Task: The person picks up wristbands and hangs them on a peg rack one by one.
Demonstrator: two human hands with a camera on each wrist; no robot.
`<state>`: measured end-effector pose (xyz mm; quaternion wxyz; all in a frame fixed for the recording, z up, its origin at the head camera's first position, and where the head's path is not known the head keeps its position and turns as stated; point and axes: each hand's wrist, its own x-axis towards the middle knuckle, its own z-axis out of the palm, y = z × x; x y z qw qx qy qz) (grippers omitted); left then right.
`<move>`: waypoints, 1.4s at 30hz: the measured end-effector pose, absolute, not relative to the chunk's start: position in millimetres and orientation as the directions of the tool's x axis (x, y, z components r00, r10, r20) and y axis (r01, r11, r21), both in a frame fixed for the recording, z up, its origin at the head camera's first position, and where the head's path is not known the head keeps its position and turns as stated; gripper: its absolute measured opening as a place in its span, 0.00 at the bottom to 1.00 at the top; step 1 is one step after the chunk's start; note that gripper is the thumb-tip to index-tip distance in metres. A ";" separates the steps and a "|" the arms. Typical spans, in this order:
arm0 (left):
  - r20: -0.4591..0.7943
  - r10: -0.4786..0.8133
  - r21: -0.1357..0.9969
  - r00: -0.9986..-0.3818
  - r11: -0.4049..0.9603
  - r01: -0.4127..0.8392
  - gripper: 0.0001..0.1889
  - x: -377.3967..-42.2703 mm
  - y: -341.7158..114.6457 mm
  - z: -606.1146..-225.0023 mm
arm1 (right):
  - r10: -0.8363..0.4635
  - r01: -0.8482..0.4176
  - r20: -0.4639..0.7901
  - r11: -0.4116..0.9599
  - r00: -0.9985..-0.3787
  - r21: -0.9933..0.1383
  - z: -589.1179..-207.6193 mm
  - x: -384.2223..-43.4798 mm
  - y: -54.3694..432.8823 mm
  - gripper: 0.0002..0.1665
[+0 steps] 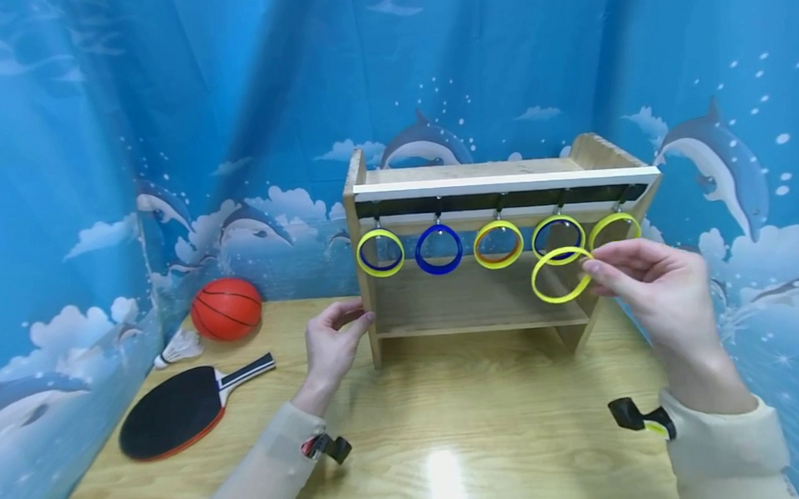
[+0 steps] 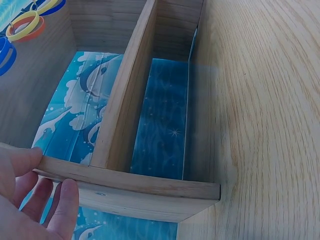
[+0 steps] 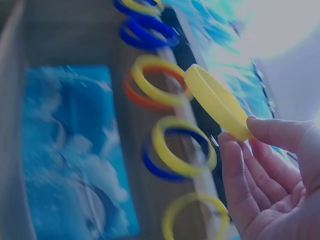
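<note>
A wooden shelf [image 1: 470,298] stands on the table. Under its white-edged front strip, silicone wristbands hang from a row of several hooks: a yellow with a blue, blue ones [image 1: 419,257], a yellow with an orange, another yellow with a blue, and a yellow at far right. My right hand [image 1: 670,303] pinches a loose yellow wristband [image 3: 215,100] between thumb and fingertips, in front of the two rightmost hooks. My left hand [image 1: 333,343] grips the edge of the shelf's left side board [image 2: 135,182], thumb on one face and fingers on the other.
To the left lie a black and red table tennis paddle [image 1: 171,412], a shuttlecock [image 1: 181,346] and a small orange basketball [image 1: 226,310]. A blue dolphin-print curtain [image 1: 283,97] surrounds the wood-grain table [image 1: 504,425] at the back and sides.
</note>
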<state>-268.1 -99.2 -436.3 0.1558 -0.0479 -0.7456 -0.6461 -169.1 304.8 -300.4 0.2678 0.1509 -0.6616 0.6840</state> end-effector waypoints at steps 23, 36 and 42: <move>0.278 -0.122 0.956 -0.953 0.136 0.261 0.14 -269.1 -96.8 -437.7 | 0.579 -0.449 0.258 -0.212 -0.773 -0.868 -318.4 -195.9 371.5 0.11; 0.284 -0.134 0.954 -0.949 0.139 0.266 0.14 -267.7 -98.7 -437.2 | 0.472 -0.399 0.271 -0.195 -0.839 -0.896 -338.2 -194.0 366.0 0.08; 0.271 -0.132 0.958 -0.954 0.137 0.253 0.14 -266.8 -98.8 -436.9 | 0.312 -0.309 0.274 -0.067 -0.910 -0.949 -346.0 -187.7 368.1 0.05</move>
